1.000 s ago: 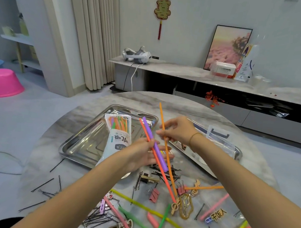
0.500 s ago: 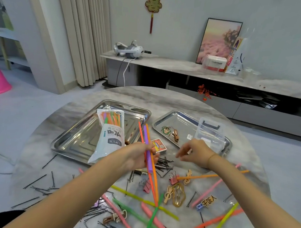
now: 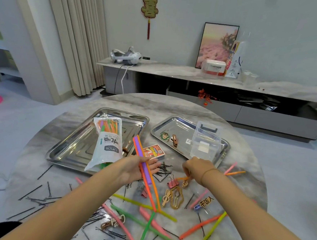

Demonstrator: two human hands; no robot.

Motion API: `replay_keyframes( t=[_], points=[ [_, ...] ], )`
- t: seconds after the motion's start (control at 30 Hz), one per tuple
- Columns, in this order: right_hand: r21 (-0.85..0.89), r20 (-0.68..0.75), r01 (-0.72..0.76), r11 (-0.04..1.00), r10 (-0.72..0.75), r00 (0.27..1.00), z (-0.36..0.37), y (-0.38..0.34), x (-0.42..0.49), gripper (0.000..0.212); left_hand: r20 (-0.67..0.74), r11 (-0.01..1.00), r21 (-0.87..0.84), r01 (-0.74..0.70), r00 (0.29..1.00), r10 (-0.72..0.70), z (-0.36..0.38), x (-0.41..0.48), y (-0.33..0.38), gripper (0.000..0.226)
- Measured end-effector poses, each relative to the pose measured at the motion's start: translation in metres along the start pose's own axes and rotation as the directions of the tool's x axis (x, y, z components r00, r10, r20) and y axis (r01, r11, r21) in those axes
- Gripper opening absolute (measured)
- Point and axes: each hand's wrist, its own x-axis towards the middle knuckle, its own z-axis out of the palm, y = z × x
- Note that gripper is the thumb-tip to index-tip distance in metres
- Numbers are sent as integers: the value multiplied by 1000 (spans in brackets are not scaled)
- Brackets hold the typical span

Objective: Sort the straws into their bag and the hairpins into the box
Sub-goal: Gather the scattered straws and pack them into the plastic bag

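Note:
My left hand [image 3: 133,169] holds a bundle of one purple and two orange straws [image 3: 144,164], slanting down toward the table. My right hand [image 3: 197,168] reaches down with curled fingers and pinches an orange straw [image 3: 234,173] lying on the table. The straw bag [image 3: 108,146], with several straws inside, lies on the left steel tray [image 3: 71,151]. A clear plastic box [image 3: 206,142] stands on the right tray [image 3: 164,126]. Black hairpins [image 3: 163,170] are piled between my hands, and more hairpins [image 3: 35,199] are scattered at the left. Several loose straws [image 3: 146,229] cross near the front edge.
A small printed card box [image 3: 153,151] sits between the trays. A pink binder clip [image 3: 173,182], gold hair clips [image 3: 176,198] and a labelled clip [image 3: 205,202] lie among the straws. Two small clips [image 3: 169,137] rest in the right tray. The table is round.
My right hand let go of the bundle in my left hand and dropped to the right, onto the orange straw on the table. My left hand lowered the bundle slightly.

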Motion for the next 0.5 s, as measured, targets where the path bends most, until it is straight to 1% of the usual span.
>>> replay_keyframes(
  t=[0.07,0.13,0.2,0.27,0.3,0.33,0.4,0.43,0.47,0.5],
  points=[
    [-45,-62,34,998,-37,997,-4,-4,0,28,-12,1000,14,9,1000,-9,0,-1,-3,20],
    [-29,-140,82,996,-86,986,-5,-6,1,30,-17,1000,21,14,1000,-14,0,0,-7,22],
    [37,-224,134,990,-122,967,-4,-7,3,25,-18,999,33,19,1000,-19,-1,4,-12,23],
    [191,-324,201,961,-131,937,-5,-8,4,13,-11,998,50,29,1000,-29,-2,5,-17,20],
    [301,-381,246,921,-120,917,-7,-9,4,10,-3,998,60,28,1000,-28,-1,6,-19,20],
    [414,-441,300,859,-99,892,-11,-11,4,9,0,997,70,13,1000,-13,0,5,-21,21],
    [587,-560,414,696,-21,828,-23,-19,3,9,14,995,98,-34,999,33,4,3,-22,19],
    [651,-597,457,606,37,802,-31,-23,2,8,25,991,121,-64,998,61,6,1,-22,17],
    [709,-606,482,514,95,790,-39,-26,3,7,42,985,142,-94,995,89,7,0,-20,15],
    [764,-591,495,414,141,794,-45,-29,5,5,63,981,156,-118,992,109,9,-1,-18,13]
  ],
)
